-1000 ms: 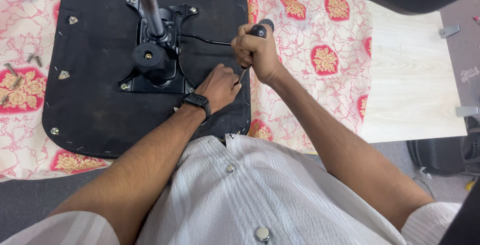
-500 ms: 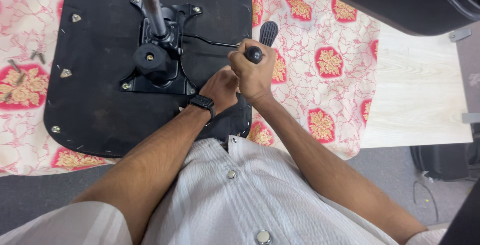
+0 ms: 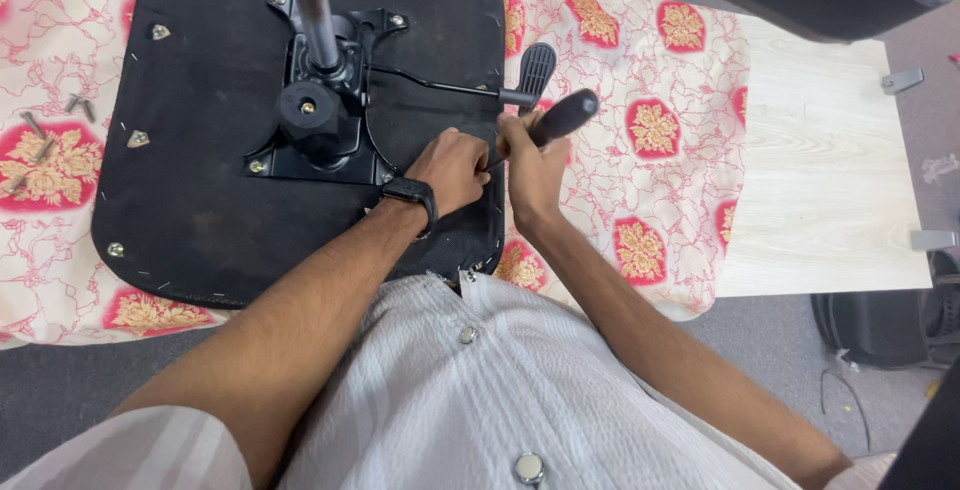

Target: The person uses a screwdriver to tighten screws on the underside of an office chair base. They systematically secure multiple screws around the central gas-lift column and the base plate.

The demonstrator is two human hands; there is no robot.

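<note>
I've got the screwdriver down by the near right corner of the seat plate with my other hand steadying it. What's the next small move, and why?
Probably keep the left hand pinched at the tip and turn the screwdriver with the right hand. The shaft meets the seat underside beside the metal plate, right where the left fingers guide it. The screw itself is hidden under the hands, so check seating first.

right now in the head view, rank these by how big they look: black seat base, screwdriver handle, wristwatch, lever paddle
1. black seat base, by far the largest.
2. screwdriver handle and lever paddle: they look about alike, and the right hand covers part of the handle, so no ranking between them.
3. wristwatch, smallest.
</note>
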